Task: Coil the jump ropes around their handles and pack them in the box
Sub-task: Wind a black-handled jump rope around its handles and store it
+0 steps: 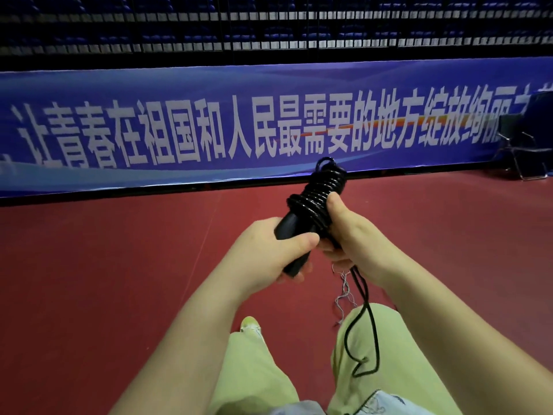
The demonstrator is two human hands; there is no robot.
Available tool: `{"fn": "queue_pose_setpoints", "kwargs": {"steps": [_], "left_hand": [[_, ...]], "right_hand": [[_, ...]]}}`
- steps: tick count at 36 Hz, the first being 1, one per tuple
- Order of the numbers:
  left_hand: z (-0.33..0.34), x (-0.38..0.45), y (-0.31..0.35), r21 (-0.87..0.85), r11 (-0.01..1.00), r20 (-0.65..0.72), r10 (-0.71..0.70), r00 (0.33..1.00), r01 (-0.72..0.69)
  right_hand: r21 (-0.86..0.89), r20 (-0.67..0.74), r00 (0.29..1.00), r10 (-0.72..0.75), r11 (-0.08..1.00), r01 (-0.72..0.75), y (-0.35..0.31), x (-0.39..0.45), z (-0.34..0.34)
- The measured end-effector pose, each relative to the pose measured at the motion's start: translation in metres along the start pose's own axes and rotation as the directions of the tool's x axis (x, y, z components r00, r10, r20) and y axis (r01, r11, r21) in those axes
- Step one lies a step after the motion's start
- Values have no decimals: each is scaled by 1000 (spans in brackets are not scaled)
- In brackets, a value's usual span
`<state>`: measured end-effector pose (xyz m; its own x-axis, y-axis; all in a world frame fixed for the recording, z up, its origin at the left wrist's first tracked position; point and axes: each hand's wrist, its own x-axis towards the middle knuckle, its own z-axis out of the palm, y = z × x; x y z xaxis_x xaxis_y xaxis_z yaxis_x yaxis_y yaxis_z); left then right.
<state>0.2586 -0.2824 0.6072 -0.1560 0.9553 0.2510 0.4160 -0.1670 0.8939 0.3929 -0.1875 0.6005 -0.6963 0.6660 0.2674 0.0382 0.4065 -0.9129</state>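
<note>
Black rope coils (pixel 321 191) wrap the upper part of the jump-rope handles (pixel 294 235), held out in front of the person above the red floor (pixel 104 265). The left hand (pixel 269 259) grips the handles' lower end, thumb curled across. The right hand (pixel 344 235) clasps the coils, thumb pressing them, while a loose rope tail (pixel 366 324) hangs over the right leg (pixel 398 354).

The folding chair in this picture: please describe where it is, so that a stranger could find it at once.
Follow the long blue banner with white characters to its right end. There, on the red floor at the picture's right edge, stands the folding chair. It is the only furniture on the floor, dark, with thin metal legs.
</note>
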Motion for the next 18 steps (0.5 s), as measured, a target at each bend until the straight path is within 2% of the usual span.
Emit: {"fn": "queue_pose_setpoints", "kwargs": {"steps": [2, 5, 8, 10, 13, 15, 17, 18], "left_hand": [[-2, 2, 2, 145, 988, -21, 47, 999, -44], [-4, 3, 6, 259, 965, -19, 51, 998, -45], [-5, 5, 8, 292, 956, -18, 46, 999, -39], [-7, 5, 10, 254, 967, 8, 32, 999, -33], [-10, 2, 10, 89, 996, 120, 10, 993, -21], [-13, 2, 6, -163, 981, 290, -57, 955, 108], [-12, 1, 1, -426, 844, 512, -70, 856, 325], [-11, 0, -1, -498, 772, 577, -45, 815, 395]], "right_hand": [[-18, -34, 999, 1, 1000, -1, -2, 0, 1], [-82, -95, 995, -2, 997, -6, -5, 1, 0], [-188, -133, 991, -30, 982, 5, -11, 1, -1], [-253, -153, 986, -58, 967, 18, -14, 0, -2], [-302, -155, 978, -141, 949, 89, -16, -1, -5], [-262, -138, 973, -186, 954, 146, -16, -3, -6], [-176, -120, 974, -190, 970, 168, -16, -5, -7], [-145, -101, 976, -194, 973, 178, -15, -5, -7]]}}
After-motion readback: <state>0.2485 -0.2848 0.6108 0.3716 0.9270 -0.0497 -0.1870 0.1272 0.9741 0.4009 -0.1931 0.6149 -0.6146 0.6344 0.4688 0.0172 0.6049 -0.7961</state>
